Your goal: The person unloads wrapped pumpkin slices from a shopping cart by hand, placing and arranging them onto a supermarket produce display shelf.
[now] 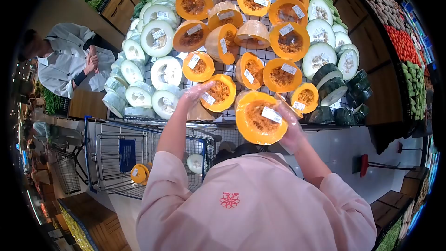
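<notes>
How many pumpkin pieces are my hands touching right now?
2: the nearest pumpkin piece in your right hand, and a farther pumpkin piece touched by your left hand. Another touched piece may be hidden.

a shop (produce section): labelled pumpkin halves (290, 39), a shopping cart (127, 155)

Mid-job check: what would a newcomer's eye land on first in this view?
The round, bright-orange cut pumpkin with a white paper label, held in the right hand near the centre. Beyond it, other orange pumpkin pieces fill the upper middle, flanked by pale, white-fleshed cut melons. At lower left stands a metal-wire shopping cart with a blue panel.
</notes>
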{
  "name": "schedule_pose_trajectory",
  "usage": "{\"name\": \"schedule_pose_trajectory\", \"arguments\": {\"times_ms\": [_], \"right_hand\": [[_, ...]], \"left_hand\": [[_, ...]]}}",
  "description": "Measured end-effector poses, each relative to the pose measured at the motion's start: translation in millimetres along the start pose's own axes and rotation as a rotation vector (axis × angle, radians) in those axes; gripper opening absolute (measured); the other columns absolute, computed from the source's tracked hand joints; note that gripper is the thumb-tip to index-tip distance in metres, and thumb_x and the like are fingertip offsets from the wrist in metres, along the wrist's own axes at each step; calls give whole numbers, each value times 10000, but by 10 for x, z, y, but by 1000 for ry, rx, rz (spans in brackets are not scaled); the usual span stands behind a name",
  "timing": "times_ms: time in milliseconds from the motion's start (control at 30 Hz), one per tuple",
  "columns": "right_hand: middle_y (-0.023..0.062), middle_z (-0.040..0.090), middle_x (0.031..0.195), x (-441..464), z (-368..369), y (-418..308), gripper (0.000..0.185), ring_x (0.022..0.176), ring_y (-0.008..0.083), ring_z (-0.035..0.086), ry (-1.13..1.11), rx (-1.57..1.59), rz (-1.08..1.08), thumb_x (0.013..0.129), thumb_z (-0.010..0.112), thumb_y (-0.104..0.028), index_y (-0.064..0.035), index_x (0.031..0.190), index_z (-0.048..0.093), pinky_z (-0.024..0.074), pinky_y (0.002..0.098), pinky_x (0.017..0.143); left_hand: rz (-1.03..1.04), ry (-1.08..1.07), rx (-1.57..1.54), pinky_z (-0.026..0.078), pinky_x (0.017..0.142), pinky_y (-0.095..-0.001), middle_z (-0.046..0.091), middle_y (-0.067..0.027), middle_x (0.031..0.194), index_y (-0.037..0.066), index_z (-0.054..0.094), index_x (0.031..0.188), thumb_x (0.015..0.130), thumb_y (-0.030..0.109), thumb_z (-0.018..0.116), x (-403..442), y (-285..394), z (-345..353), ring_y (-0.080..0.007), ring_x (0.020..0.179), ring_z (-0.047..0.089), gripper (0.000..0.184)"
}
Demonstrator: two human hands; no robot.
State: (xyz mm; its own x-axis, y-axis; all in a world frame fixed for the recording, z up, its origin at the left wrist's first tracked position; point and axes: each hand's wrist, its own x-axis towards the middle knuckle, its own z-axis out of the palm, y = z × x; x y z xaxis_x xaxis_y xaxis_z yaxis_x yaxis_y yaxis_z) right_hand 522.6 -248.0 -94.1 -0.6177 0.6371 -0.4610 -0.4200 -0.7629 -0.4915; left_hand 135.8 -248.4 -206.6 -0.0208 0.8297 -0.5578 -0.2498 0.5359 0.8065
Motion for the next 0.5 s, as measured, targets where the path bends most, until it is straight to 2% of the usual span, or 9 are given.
{"name": "schedule_pose_trajectory", "arguments": {"times_ms": [100, 200, 333, 500], "right_hand": [[129, 621, 1360, 106, 182, 220, 571, 1220, 240, 650, -16, -97, 184, 1038, 570, -453, -37, 1423, 497, 553, 400, 1034], [84, 626, 1360, 357, 137, 502, 587, 1203, 201, 653, -45, -123, 291, 1020, 604, -462, -55, 1430, 498, 553, 375, 1025], [70, 618, 1367, 507, 245, 664, 570, 1226, 191, 637, -15, -158, 338, 1025, 601, -448, -78, 1445, 491, 536, 375, 1050], [73, 608, 1379, 693, 167, 850, 535, 1238, 190, 628, -78, -115, 282, 1042, 581, -408, -74, 1449, 485, 522, 371, 1065]], "left_hand": [[31, 82, -31, 445, 1098, -313, 648, -62, 1360, 30, 589, 1375, 960, 370, 725, -25, 71, 36, -171, 1247, 600, 554], [-20, 88, -88, 469, 1080, -311, 658, -61, 1350, 41, 583, 1387, 951, 365, 736, 41, 66, -14, -175, 1235, 616, 564], [-102, 47, -102, 515, 1035, -330, 682, -75, 1313, 52, 614, 1350, 923, 357, 772, -57, 186, 28, -193, 1188, 655, 548], [-205, 45, -48, 539, 1018, -349, 686, -90, 1299, 47, 624, 1327, 912, 340, 785, -203, 402, 124, -201, 1173, 667, 532]]}}
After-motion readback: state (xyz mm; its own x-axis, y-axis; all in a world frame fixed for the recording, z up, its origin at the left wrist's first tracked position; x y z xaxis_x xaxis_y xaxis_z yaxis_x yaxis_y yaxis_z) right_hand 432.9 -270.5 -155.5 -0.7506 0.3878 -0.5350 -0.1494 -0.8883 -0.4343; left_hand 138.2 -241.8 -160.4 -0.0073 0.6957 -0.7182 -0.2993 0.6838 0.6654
